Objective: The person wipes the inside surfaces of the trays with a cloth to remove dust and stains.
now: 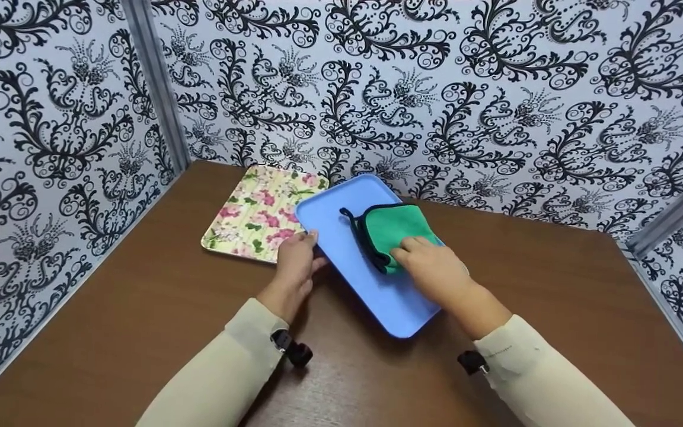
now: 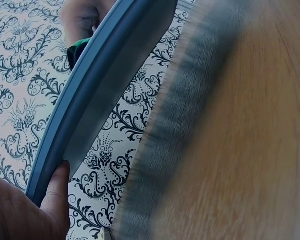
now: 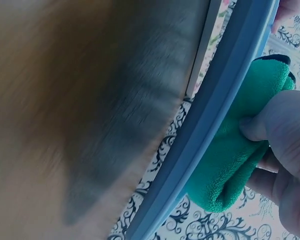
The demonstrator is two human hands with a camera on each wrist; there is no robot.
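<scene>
A blue tray [image 1: 341,237] is held up off the table at a slant. My left hand [image 1: 297,261] grips its left edge, thumb on the rim; the left wrist view shows the tray's underside [image 2: 107,95] beside my thumb. On the tray's face lies a folded green cloth [image 1: 398,228] with black edging and a small loop. My right hand [image 1: 433,267] grips the cloth against the tray. In the right wrist view the thumb presses into the green cloth [image 3: 230,145], and other fingers curl behind it.
A floral tray [image 1: 264,213] with pink flowers lies flat at the back left of the brown table [image 1: 525,284], partly behind the blue tray. Patterned black-and-white walls [image 1: 407,89] enclose the back and sides.
</scene>
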